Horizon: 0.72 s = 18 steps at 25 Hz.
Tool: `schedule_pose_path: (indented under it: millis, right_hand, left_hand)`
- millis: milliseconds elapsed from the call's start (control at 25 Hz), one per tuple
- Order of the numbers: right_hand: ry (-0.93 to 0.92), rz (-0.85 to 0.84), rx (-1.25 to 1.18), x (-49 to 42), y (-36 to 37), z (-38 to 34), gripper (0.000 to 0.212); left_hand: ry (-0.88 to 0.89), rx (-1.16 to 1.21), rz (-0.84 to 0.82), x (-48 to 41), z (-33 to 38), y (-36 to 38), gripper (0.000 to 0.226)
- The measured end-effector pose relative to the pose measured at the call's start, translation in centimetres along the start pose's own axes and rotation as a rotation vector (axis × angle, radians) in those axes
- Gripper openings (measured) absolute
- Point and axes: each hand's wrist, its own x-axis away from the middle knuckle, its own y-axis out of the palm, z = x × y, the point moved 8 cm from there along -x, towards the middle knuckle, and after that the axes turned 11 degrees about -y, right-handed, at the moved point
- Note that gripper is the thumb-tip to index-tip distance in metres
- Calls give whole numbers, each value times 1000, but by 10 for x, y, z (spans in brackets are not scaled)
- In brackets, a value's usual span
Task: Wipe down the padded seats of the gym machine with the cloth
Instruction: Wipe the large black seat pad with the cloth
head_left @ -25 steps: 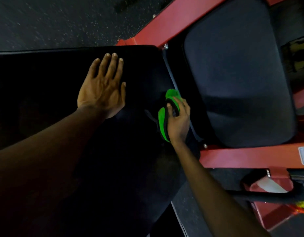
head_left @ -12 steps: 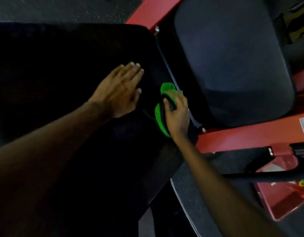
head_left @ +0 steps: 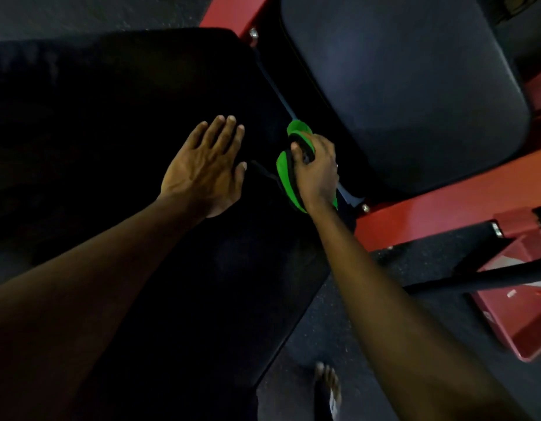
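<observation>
A large black padded seat (head_left: 117, 95) fills the left of the view. A second, dark grey pad (head_left: 409, 86) lies at the upper right on the red frame (head_left: 445, 189). My left hand (head_left: 205, 168) rests flat on the black pad, fingers spread and holding nothing. My right hand (head_left: 316, 171) is closed on a green and black cloth (head_left: 286, 165), pressed against the black pad's right edge, by the gap between the two pads.
Red machine parts (head_left: 521, 317) and a black bar (head_left: 476, 279) stand at the lower right. Dark speckled rubber floor (head_left: 339, 323) lies below the frame. A bare foot (head_left: 327, 381) shows at the bottom, beside the black pad's near corner.
My left hand has slid toward the right hand and the cloth. The right hand with the cloth has stayed at the pad's edge. The camera view has shifted.
</observation>
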Motion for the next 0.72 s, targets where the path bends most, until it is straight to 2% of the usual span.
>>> schedule_pose_path:
  millis: [160,240,400,520,720]
  right_hand:
    - [-215,-83,-66,92,-8,-32,36]
    - [-265,-98,-80,108,-13,-32,36]
    - [-152,6,-12,33,-11,6,32]
    - [-40,11,-7,4,-12,25,38]
    - [-265,-19,-93,104,-30,-1,29]
  left_hand:
    - [-11,-10,22,-1,0,-2,69]
    - [-13,-22,10,-1,-1,-1,68]
    - [14,-49,20,-4,-1,3,70]
    - [32,-95,38,-7,-5,8,70]
    - [28,-100,34,-9,-7,8,72]
